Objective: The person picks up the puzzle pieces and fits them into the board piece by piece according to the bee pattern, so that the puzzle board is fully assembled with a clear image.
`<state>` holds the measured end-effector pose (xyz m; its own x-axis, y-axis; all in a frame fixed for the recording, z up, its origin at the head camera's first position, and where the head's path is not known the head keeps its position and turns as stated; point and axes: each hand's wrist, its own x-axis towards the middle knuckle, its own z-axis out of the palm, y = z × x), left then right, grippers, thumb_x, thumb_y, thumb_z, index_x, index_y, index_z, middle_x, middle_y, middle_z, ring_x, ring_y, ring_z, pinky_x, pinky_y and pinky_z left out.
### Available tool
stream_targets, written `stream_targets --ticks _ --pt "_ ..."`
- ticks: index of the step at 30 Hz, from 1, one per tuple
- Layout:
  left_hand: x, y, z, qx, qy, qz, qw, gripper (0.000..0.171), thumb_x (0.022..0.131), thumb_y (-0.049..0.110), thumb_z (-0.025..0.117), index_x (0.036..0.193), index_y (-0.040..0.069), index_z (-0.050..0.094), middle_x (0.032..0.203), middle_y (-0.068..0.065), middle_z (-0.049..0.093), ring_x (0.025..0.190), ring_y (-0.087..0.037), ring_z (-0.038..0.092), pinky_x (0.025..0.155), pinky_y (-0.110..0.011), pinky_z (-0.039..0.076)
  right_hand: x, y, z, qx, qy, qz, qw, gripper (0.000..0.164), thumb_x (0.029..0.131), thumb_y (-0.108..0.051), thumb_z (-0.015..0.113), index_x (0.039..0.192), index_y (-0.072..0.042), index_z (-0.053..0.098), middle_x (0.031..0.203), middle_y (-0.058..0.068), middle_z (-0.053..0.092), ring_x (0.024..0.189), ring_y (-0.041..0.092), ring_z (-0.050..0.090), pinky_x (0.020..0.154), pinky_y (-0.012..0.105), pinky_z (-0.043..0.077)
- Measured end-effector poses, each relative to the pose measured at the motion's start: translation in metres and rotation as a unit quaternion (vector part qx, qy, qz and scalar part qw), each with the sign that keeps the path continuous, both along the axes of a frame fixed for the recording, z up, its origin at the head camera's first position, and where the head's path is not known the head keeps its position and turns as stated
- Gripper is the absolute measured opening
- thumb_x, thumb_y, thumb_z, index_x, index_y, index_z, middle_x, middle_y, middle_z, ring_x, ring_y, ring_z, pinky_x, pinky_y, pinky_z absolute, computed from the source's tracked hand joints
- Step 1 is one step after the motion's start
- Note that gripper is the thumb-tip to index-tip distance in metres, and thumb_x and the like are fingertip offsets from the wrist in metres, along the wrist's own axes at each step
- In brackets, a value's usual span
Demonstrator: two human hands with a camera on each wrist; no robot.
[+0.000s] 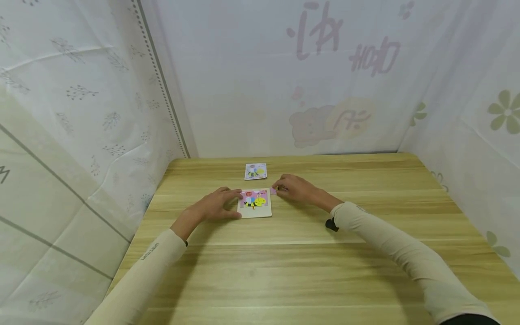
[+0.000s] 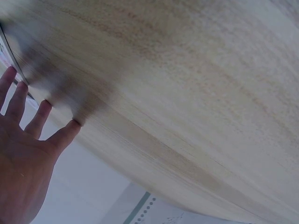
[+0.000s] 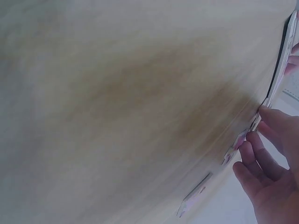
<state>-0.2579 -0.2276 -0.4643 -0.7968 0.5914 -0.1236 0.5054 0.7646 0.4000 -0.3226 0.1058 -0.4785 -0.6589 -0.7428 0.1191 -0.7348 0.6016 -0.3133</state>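
A jigsaw puzzle board (image 1: 254, 213) with a pale frame lies on the table, showing a yellow and black bee on pink. My left hand (image 1: 218, 204) rests at the board's left edge, fingers spread, thumb near the lower corner. Those extended fingers also show in the left wrist view, the left hand (image 2: 23, 144) reaching the board's edge. Just beyond the board's upper right side, my right hand (image 1: 295, 187) pinches a small pink puzzle piece (image 1: 273, 191). From the right wrist, my right hand (image 3: 273, 158) has thumb and fingers close together by the board; its fingers partly hide the piece.
Behind the board lies a square picture card (image 1: 255, 171) with a similar bee. The wood-grain table (image 1: 260, 275) reaches back to printed cloth curtains (image 1: 252, 90) on the far side and both flanks. A small black object (image 1: 331, 225) is by the right wrist.
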Motion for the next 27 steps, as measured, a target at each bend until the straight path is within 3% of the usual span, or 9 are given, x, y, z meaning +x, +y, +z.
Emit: stream_targets --ticks 13,27 --pt "0.002 0.001 0.001 0.006 -0.001 0.0 1.0 0.066 0.093 0.052 0.075 0.146 0.017 0.057 0.163 -0.007 0.042 0.148 -0.039 0.035 0.115 -0.065 0.035 0.006 0.005 0.003 -0.011 0.012 0.005 1.0 0.026 0.101 -0.019 0.071 0.125 -0.009 0.076 0.11 0.008 0.068 0.094 0.018 0.061 0.082 0.035 0.055" --pt "0.002 0.0 0.0 0.005 0.002 -0.002 1.0 0.067 0.093 0.054 0.074 0.146 0.017 0.058 0.164 -0.006 0.041 0.148 -0.039 0.036 0.114 -0.065 0.036 0.02 -0.022 0.009 -0.014 -0.002 0.034 0.999 0.027 0.1 -0.021 0.072 0.124 -0.009 0.076 0.112 0.01 0.068 0.101 0.023 0.063 0.087 0.037 0.055"
